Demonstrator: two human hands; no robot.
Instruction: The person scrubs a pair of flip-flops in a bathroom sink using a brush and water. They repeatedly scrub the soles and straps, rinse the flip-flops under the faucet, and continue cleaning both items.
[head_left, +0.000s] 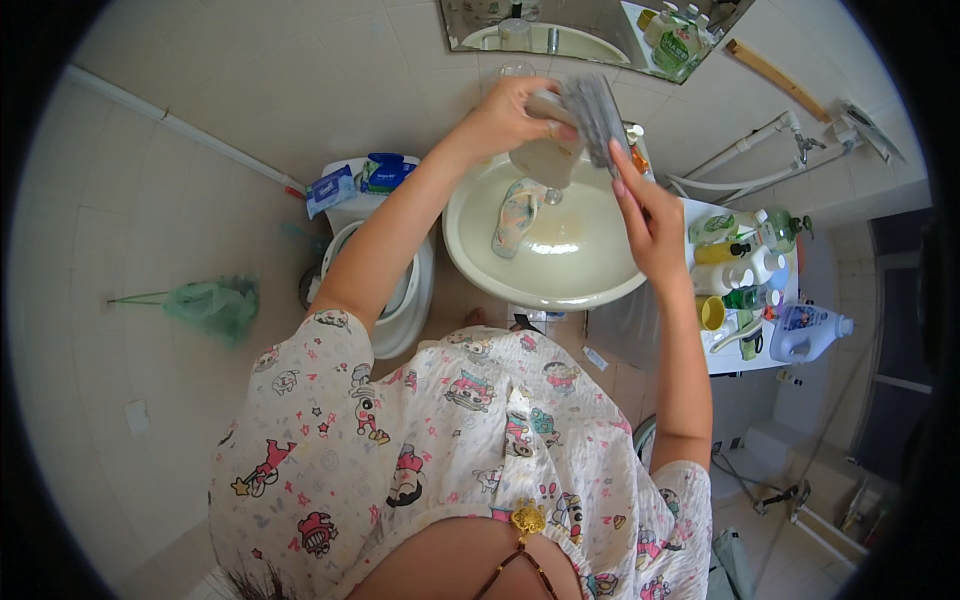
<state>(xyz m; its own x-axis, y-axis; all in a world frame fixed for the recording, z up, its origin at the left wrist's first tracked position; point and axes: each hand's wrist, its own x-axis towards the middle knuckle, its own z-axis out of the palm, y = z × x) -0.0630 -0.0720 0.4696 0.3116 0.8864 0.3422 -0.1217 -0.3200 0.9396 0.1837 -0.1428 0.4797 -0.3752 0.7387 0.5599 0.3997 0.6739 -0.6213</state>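
Observation:
Over the back of the washbasin, my left hand grips a pale rounded object, perhaps a brush handle. My right hand holds the lower end of a long flat grey object. Motion blur hides exactly what it is, and the two held objects meet or overlap. Below my left hand is a pale beige item, its kind unclear. A patterned flip-flop lies in the basin, left of the metal drain.
Left stands a toilet with wipes packs on its tank. Several bottles and a detergent jug crowd the white surface at right. A mirror hangs behind the basin. A green bag hangs at far left.

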